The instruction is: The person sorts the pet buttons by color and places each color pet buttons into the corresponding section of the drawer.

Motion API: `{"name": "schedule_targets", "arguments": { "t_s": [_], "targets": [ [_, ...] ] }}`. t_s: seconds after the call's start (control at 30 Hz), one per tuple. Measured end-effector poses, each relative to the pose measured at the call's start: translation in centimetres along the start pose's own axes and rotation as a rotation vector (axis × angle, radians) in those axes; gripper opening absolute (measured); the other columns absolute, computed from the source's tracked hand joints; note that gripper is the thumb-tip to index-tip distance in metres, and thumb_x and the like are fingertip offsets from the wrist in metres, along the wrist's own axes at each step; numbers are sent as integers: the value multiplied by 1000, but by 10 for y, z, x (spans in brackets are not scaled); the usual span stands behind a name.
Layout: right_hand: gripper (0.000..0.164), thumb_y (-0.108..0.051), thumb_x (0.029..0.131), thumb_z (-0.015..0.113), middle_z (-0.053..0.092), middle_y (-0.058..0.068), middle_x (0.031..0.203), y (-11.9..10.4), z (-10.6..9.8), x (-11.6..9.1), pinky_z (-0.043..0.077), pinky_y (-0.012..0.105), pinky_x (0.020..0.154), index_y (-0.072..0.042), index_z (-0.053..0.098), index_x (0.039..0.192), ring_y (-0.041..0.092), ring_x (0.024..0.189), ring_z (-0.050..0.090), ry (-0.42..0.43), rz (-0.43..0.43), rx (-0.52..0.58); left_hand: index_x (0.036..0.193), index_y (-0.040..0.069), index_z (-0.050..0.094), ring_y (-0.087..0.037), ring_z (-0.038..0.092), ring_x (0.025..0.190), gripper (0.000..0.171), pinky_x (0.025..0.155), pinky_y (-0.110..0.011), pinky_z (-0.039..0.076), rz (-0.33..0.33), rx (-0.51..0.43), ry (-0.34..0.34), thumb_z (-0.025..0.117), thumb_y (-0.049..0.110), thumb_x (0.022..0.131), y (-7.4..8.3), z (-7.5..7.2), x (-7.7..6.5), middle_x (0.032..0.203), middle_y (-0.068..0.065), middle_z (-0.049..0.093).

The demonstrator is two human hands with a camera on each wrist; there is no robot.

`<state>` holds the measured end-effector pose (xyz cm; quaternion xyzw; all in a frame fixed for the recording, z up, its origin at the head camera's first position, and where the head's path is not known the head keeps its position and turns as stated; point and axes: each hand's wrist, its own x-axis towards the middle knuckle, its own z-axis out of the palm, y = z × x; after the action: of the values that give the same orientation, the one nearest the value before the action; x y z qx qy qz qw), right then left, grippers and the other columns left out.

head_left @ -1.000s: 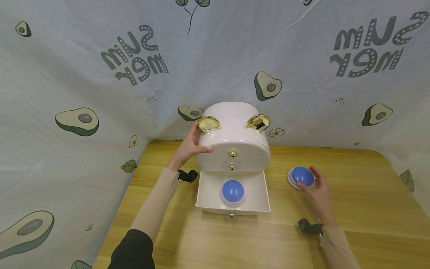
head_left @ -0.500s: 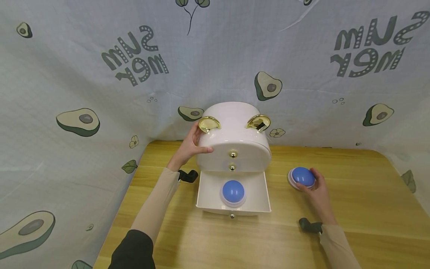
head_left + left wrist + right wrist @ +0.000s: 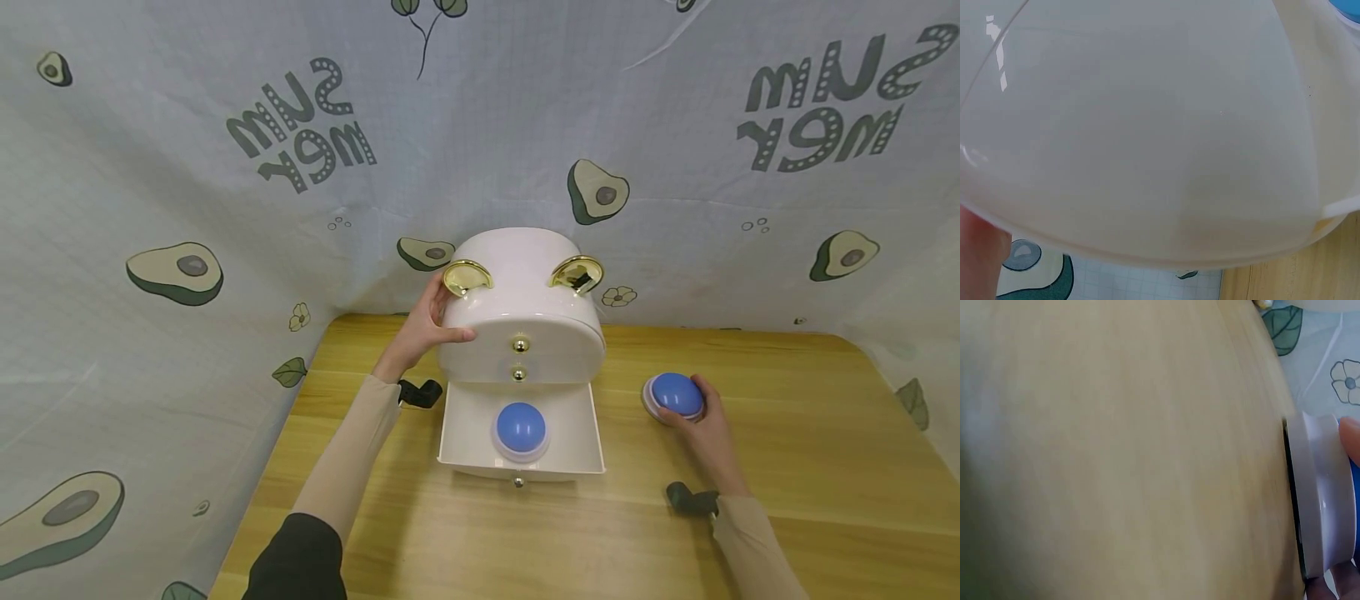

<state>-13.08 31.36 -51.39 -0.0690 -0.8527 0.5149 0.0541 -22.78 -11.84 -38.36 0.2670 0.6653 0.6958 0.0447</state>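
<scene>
A white box with gold ears [image 3: 517, 292] stands at the back of the table, its lower drawer [image 3: 465, 433] pulled out. In that drawer sits a round push button [image 3: 521, 427] with a blue dome and white base. My left hand [image 3: 420, 329] holds the box's left side, thumb across the front, other fingers partly hidden behind it. At the right, my right hand [image 3: 708, 425] grips a second blue-domed push button [image 3: 677, 393] by its sides, thumb and fingers around it. The right wrist view shows this button's white base [image 3: 1322, 494] at or very near the tabletop.
The wooden table [image 3: 540, 533] reaches back to a hanging cloth [image 3: 480, 125] printed with avocados. Small gold knobs [image 3: 520, 343] sit on the box front, and another knob [image 3: 518, 482] is on the drawer's front edge. Both wrists wear black camera mounts [image 3: 420, 393].
Almost nothing differs. The right wrist has shifted very slightly, while both buttons, the box and the left hand stay where they were.
</scene>
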Motion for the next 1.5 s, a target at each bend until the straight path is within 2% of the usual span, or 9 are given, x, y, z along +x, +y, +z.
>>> {"name": "schedule_targets", "arguments": {
  "t_s": [0.17, 0.37, 0.53, 0.63, 0.77, 1.0, 1.2, 1.37, 1.5],
  "targets": [
    [86, -23, 90, 68, 13, 29, 153, 0, -1, 1, 16, 59, 108, 0, 11, 152, 48, 137, 17, -5, 22, 1, 148, 8, 18, -14, 21, 140, 98, 114, -33, 17, 3, 3, -1, 72, -17, 71, 0, 0, 0, 154, -7, 25],
    [85, -21, 89, 70, 17, 26, 153, -3, -2, 0, 18, 55, 110, 0, 16, 151, 44, 138, 18, 24, 43, 12, 149, 9, 18, -14, 20, 141, 99, 114, -35, 17, -5, 2, -3, 72, -16, 71, 0, 0, 0, 155, -7, 23],
    [82, -19, 88, 71, 21, 24, 153, -8, -2, -2, 18, 50, 112, 0, 21, 150, 41, 138, 20, 52, 40, 15, 148, 9, 20, -12, 22, 140, 97, 113, -34, 18, 13, -1, -5, 79, -5, 72, -2, -1, 0, 153, -6, 26],
    [81, -18, 88, 71, 21, 23, 153, -14, -3, -4, 20, 28, 112, -1, 22, 150, 39, 139, 20, 60, 28, 26, 147, 9, 21, -13, 22, 140, 98, 113, -35, 18, 28, -3, -10, 83, 4, 71, -3, -2, 0, 153, -7, 27],
    [78, -14, 88, 70, 21, 21, 154, -27, -4, -9, 23, 7, 101, -4, 24, 151, 35, 140, 20, 71, 3, 70, 147, 9, 22, -13, 23, 140, 98, 113, -35, 18, 29, -3, -8, 84, 7, 70, -3, -1, 0, 152, -7, 28],
    [76, -9, 87, 70, 25, 21, 152, -59, -8, -22, 28, 9, 100, -5, 27, 150, 34, 139, 23, 52, -97, 94, 146, 8, 23, -13, 23, 139, 95, 113, -34, 18, 26, 0, 0, 79, -4, 71, -2, 0, -1, 152, -8, 28],
    [77, -7, 86, 71, 26, 21, 151, -84, -9, -33, 29, 10, 100, -7, 28, 150, 34, 139, 25, 30, -128, 92, 148, 9, 21, -12, 22, 140, 94, 113, -33, 19, 12, 1, 2, 74, -10, 73, -2, 0, -1, 153, -6, 27],
    [77, -4, 84, 73, 31, 17, 150, -103, -10, -42, 31, 10, 99, -8, 32, 149, 24, 137, 32, 25, -168, 82, 150, 8, 18, -14, 20, 141, 96, 114, -33, 17, -1, -2, 1, 71, -15, 73, -1, 0, -1, 155, -8, 23],
    [75, -2, 82, 74, 36, 14, 147, -117, -9, -49, 32, 9, 97, -8, 36, 147, 13, 131, 40, 22, -218, 64, 149, 5, 17, -17, 20, 141, 96, 114, -35, 17, -8, -12, -2, 70, -16, 72, 11, 4, -4, 155, -11, 22]
  ]
}}
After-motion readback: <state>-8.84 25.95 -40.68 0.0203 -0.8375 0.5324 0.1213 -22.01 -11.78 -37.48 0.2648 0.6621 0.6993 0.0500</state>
